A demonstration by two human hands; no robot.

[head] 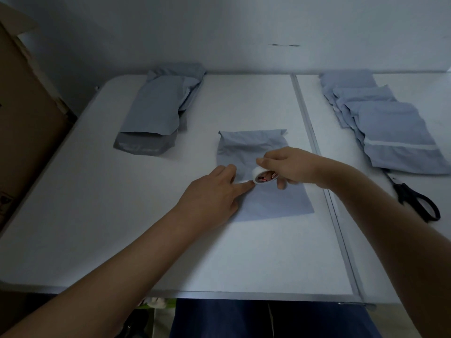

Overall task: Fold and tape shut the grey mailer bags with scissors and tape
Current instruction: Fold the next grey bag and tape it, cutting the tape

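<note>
A grey mailer bag lies flat on the white table in front of me. My right hand grips a small white tape roll just above the bag's middle. My left hand rests on the bag's left edge, its straight index finger pressing the loose end of the tape down beside the roll. Black scissors lie on the table to the right, apart from both hands.
A pile of unsealed grey mailers lies at the back left. A row of several taped mailers lies at the back right. A cardboard box stands off the table's left edge. A seam divides the tabletop.
</note>
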